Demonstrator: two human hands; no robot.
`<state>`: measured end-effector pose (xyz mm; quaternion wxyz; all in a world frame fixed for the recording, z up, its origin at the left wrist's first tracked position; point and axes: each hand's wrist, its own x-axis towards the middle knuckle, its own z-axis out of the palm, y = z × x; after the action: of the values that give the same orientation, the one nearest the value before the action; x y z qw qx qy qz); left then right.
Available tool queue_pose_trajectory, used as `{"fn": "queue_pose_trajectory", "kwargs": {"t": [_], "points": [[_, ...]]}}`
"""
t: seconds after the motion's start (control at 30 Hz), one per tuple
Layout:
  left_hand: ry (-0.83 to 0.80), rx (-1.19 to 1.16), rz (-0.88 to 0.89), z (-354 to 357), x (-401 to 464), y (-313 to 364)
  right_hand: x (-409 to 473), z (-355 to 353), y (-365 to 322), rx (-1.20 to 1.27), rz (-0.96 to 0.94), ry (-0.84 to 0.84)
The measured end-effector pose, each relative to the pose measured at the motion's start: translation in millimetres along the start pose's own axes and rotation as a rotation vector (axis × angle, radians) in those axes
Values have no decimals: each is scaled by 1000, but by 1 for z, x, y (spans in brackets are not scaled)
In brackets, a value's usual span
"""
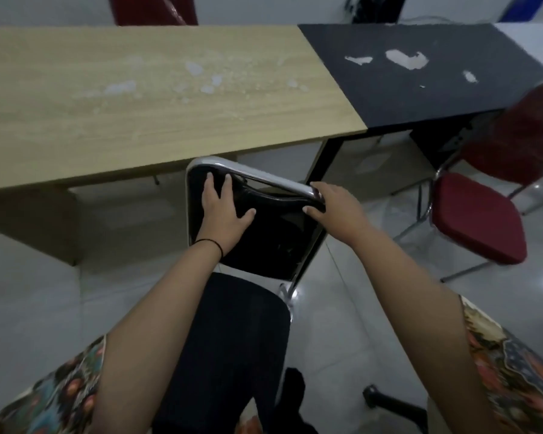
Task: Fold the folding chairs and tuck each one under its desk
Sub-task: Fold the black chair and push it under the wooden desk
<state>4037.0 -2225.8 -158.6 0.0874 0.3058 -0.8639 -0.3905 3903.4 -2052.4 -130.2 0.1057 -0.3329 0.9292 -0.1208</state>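
Observation:
A black folding chair (pixel 273 236) with a chrome frame stands in front of the light wooden desk (pixel 145 98), its top rail near the desk's front edge. My left hand (pixel 223 214) lies flat on the black backrest pad with fingers spread. My right hand (pixel 333 205) grips the chrome frame at the backrest's upper right corner, thumb under the pad's edge. The black seat (pixel 232 333) stretches toward me below the backrest. A red folding chair (pixel 477 217) stands unfolded at the right by the black desk (pixel 420 73).
Both desks stand side by side, with worn patches on their tops. Another red chair back (pixel 152 9) shows behind the wooden desk. A black chair leg foot (pixel 370 394) sits on the glossy tiled floor at lower right. My patterned sleeves frame the bottom corners.

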Motion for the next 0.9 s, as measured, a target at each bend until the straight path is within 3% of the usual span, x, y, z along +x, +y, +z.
{"fn": "queue_pose_trajectory", "kwargs": {"t": [0.13, 0.4, 0.6, 0.77, 0.9], "points": [[51, -122, -125, 30, -9, 23, 4, 1, 21, 140, -88, -106], [176, -183, -236, 37, -2, 53, 11, -6, 34, 205, -221, -114], [151, -268, -365, 40, 7, 62, 9, -5, 37, 218, -248, -93], [210, -290, -403, 39, 12, 65, 18, -10, 42, 121, -332, -140], [312, -286, -422, 40, 11, 64, 40, -27, 50, -100, -567, -216]]}}
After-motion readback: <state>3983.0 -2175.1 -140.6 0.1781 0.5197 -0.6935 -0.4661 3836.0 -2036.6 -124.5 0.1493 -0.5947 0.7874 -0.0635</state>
